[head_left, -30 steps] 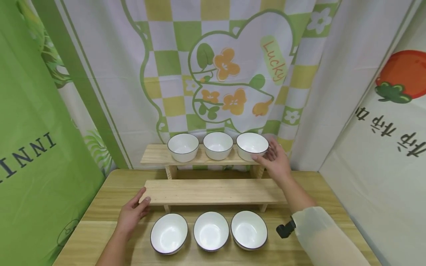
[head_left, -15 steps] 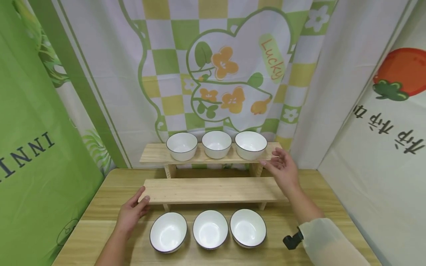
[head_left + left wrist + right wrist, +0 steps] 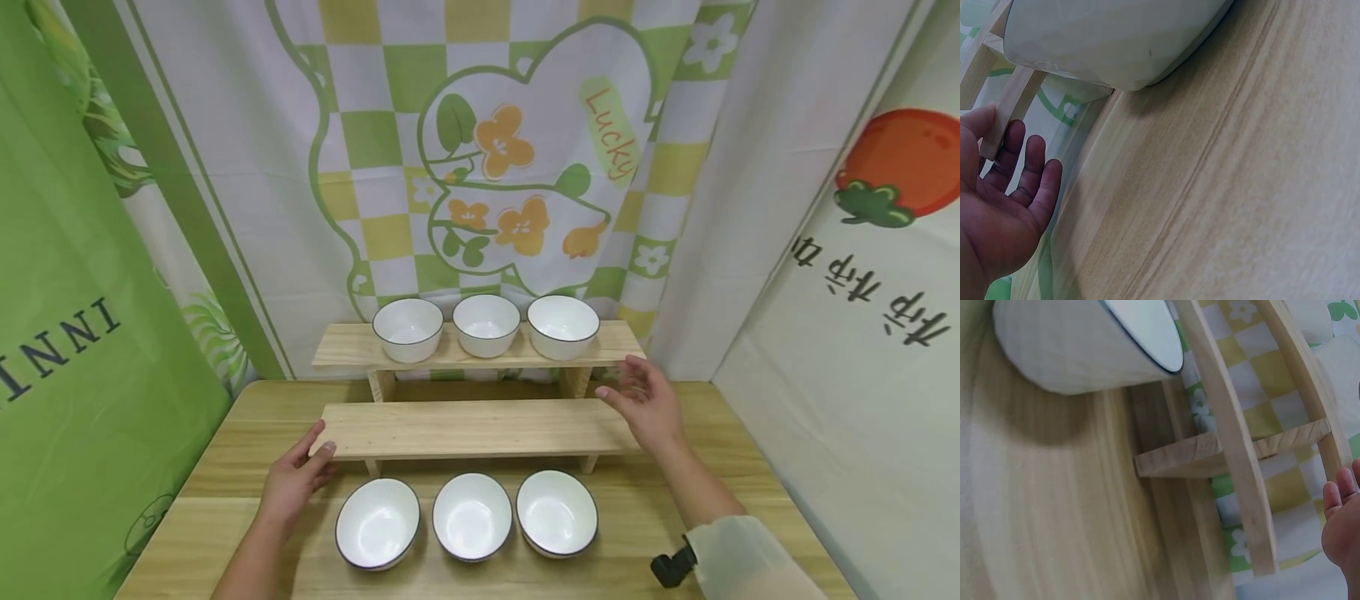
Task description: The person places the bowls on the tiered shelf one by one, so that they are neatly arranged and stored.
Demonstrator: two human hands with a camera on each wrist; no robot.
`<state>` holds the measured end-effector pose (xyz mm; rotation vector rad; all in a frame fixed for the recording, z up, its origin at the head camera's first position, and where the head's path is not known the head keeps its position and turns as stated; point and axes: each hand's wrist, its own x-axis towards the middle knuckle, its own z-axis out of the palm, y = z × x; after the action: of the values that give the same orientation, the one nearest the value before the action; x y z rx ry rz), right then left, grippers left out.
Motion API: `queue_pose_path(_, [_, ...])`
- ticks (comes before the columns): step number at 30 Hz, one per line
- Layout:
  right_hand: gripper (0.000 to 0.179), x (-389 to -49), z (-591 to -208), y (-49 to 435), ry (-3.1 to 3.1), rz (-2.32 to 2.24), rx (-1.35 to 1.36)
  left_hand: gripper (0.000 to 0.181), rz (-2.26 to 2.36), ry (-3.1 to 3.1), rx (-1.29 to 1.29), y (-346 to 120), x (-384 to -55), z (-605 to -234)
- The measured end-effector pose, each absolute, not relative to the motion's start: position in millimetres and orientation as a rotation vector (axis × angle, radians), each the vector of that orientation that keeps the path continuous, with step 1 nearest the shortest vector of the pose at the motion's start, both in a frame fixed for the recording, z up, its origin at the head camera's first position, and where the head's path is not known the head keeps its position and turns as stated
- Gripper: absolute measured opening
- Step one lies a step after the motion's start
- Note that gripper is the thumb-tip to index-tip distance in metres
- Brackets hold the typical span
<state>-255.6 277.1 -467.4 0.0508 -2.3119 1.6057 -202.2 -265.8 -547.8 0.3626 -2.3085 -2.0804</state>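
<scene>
My left hand [image 3: 291,483] holds the left end of the lower wooden shelf board [image 3: 472,429]. In the left wrist view its thumb and index finger lie on either side of the board end [image 3: 1013,106], the other fingers loosely bent. My right hand [image 3: 651,408] is off the bowls, its fingers relaxed, by the right ends of the two boards. Three white dark-rimmed bowls stand in a row on the upper shelf board [image 3: 348,346]: left [image 3: 408,332], middle [image 3: 486,327] and right [image 3: 563,327].
Three more white bowls, left [image 3: 378,525], middle [image 3: 472,518] and right [image 3: 557,514], stand on the wooden table [image 3: 645,533] before the stand. A patterned curtain [image 3: 382,142] hangs close behind, with a green cloth [image 3: 90,358] to the left and a white one [image 3: 847,400] to the right.
My right hand has let go of the upper right bowl and drawn back down and to the right. The left hand stays at the lower board's end. The bowls have not moved.
</scene>
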Motion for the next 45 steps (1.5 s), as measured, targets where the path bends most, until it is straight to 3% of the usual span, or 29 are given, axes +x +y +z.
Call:
queue_pose_path(17, [0.073, -240.8, -500.0, 306.2, -2.559, 1.372, -0.003, 0.071, -2.082, -2.303, 0.381, -268.1, -203.8, -549.1])
queue_pose_path(34, [0.091, -234.2, -529.2, 315.6, -2.779, 1.392, -0.098, 0.069, -2.078, -2.289, 0.398, -267.2, -204.0, -550.8])
queue_pose_path(45, [0.086, -230.3, -539.6, 316.6, -2.806, 1.419, -0.16, 0.069, -2.051, -2.313, 0.371, -264.8, -202.0, -549.7])
